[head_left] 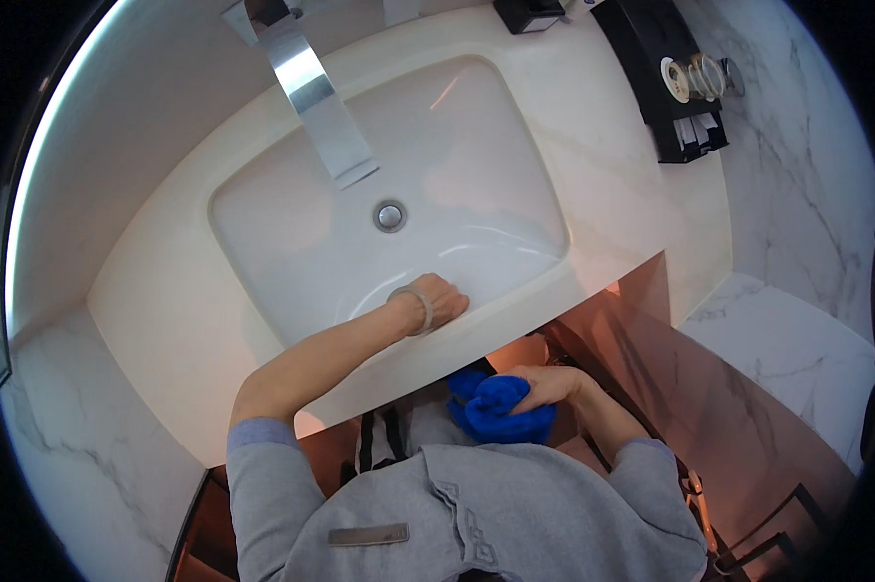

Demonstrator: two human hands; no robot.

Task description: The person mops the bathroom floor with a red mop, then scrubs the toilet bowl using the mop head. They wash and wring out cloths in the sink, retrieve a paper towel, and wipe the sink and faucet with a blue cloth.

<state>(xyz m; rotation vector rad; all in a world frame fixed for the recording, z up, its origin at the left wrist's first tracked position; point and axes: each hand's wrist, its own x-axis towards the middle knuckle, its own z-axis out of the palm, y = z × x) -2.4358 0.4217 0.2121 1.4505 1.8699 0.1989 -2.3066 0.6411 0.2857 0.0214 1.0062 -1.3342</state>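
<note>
We are resting our left hand (438,299) on the front rim of the white sink (263,262), fingers curled loosely over the edge and gripping nothing; a pale bangle (417,308) is sitting on that wrist. Just beyond these fingers the basin is falling away toward the round metal drain (390,215), and farther still the flat chrome tap (313,92) is reaching out over the bowl. Our right hand (546,385) is clenching a bunched blue cloth (495,405), holding it below the counter edge, close against our grey top and well apart from the left hand. Far beyond this fist, at the back right of the countertop, a black dispenser (662,73) is standing beside the marble wall.
</note>
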